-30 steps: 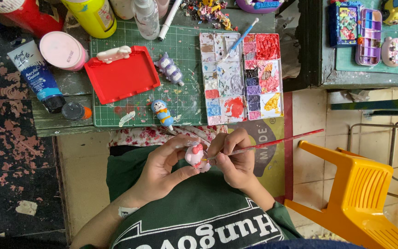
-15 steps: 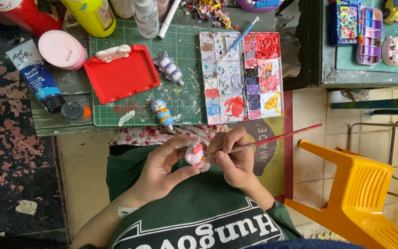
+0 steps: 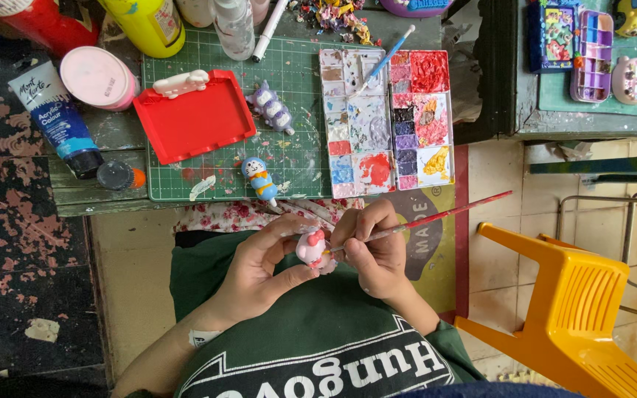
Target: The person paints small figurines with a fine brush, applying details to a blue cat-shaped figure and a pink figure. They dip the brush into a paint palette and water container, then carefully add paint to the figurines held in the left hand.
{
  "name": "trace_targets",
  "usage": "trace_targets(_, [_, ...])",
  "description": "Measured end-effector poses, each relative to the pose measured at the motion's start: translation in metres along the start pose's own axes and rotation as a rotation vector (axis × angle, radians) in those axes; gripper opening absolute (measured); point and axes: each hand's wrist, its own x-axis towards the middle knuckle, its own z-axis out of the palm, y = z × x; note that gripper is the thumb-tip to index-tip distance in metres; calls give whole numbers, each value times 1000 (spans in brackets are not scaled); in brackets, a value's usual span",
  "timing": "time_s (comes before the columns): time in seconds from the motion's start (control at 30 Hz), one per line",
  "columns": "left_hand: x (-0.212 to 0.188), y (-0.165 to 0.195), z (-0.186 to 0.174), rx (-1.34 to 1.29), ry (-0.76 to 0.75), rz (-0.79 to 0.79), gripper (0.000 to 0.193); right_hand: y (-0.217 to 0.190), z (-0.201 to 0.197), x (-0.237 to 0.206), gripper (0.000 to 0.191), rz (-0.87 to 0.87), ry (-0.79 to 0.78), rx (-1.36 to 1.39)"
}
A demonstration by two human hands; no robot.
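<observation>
Small pink figurine being painted over the lap, partway coloured

Nearest, the left hand [image 3: 259, 269] is curled around a small pink and white figurine [image 3: 312, 248], thumb and fingers closed on it above the green shirt; the right hand [image 3: 372, 254] is closed on a thin red-handled brush [image 3: 436, 219] whose tip touches the figurine. By my judgement the painting is well on: pink and some red are laid, white areas remain. On the desk [image 3: 82, 195] beyond lie a blue and white figurine [image 3: 259, 179], a red tray [image 3: 195, 119], a grey-purple figurine [image 3: 272, 108] and a much-used paint palette [image 3: 386, 119]. Left stand a blue and white paint tube [image 3: 57, 118], its black cap [image 3: 117, 175] beside it, and a round pink lid [image 3: 97, 76]; farthest, a yellow bottle [image 3: 145, 23].
</observation>
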Motion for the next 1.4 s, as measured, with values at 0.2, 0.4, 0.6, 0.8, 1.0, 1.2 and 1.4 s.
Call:
trace_targets(0.2, [-1,-2,0,-51,6,-15,52,-1,0,1,22,-24,5,9])
trace_targets(0.4, [-2,-5,-3,-11,-2,4,53,-4,3,5,22,-37,-4,-16])
trace_targets(0.6, [2,-17,-8,-119,26,-25,57,1,-1,9,14,-120,241,147])
trace_targets(0.8, [21,-19,-32,-11,134,-27,58,16,-40,13,9,-157,443,-179])
trace_targets(1.0, [39,-24,-52,67,231,-49,58,40,-67,-9,9,-45,506,-301])
trace_targets(1.2, [52,-4,-80,260,191,-53,58,49,-82,-8,9,-39,531,-327])
trace_targets(1.4, [64,22,-91,518,231,-27,55,52,-77,3,9,-48,502,-302])
